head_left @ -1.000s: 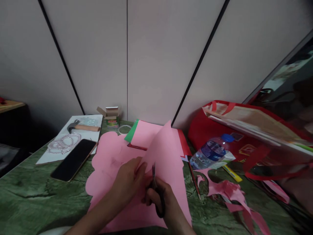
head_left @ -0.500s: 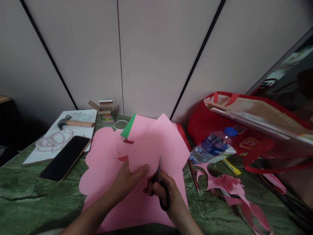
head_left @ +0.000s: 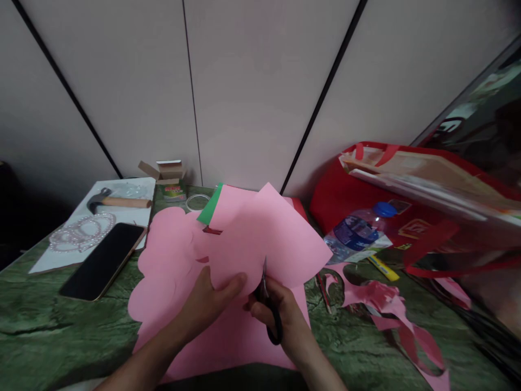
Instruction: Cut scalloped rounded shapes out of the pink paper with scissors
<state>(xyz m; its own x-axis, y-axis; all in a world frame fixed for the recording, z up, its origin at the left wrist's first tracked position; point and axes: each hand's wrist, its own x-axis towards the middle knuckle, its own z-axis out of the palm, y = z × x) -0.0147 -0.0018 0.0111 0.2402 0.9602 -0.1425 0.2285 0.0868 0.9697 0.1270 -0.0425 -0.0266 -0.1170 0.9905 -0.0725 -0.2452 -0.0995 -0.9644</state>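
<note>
My left hand (head_left: 217, 301) pinches the lower left edge of a pink paper sheet (head_left: 252, 233), thumb on top. In my right hand (head_left: 280, 309) are dark-handled scissors (head_left: 265, 282), their blades at a cut in that sheet's lower edge. How far the blades are apart cannot be made out. Under both hands lie more pink sheets (head_left: 228, 347). A scalloped pink cutout (head_left: 163, 266) rests to the left of my left hand. A green paper corner (head_left: 211, 205) sticks out behind the held sheet.
On the left are a phone (head_left: 103, 262), a hammer (head_left: 122, 202), a beaded string (head_left: 83, 231) and an opened small box (head_left: 171, 184). To the right stand a red bag (head_left: 334, 190) and a water bottle (head_left: 356, 233), with pink paper scraps (head_left: 378, 298) and a yellow utility knife (head_left: 383, 268) nearby.
The held pink sheet has turned, its right corner swinging further right to the bottle. Both hands keep their grip in nearly the same place. The view has shifted slightly.
</note>
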